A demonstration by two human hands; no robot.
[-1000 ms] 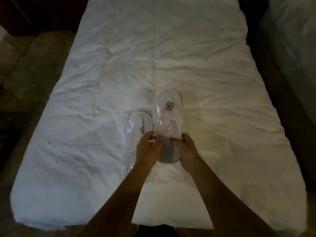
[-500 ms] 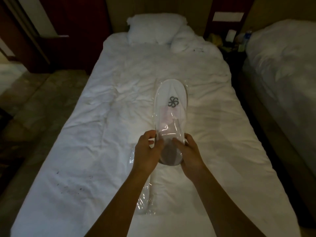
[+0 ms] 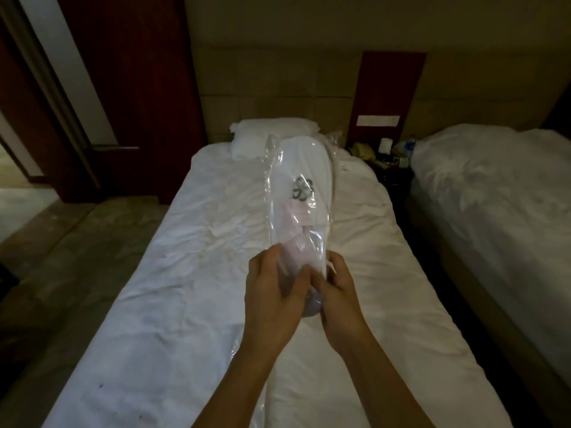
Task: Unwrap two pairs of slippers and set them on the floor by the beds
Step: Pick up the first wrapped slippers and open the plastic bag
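White bed [image 3: 191,273], wrapped slippers [image 3: 298,199] between fingers [image 3: 301,278]

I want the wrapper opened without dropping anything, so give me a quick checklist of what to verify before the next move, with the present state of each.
1. Left hand grips the near end of the wrapped slippers: ok.
2. Right hand grips the same end beside it: ok.
3. Package held up over the bed, so a slip lands on the sheet: ok.
4. Plastic wrapper already opened: not ok, it looks closed around the slippers.
5. Tear or seam found under the fingers: cannot tell, the hands hide it.
6. Second wrapped pair within reach: cannot tell; only plastic shows on the bed below the left forearm.
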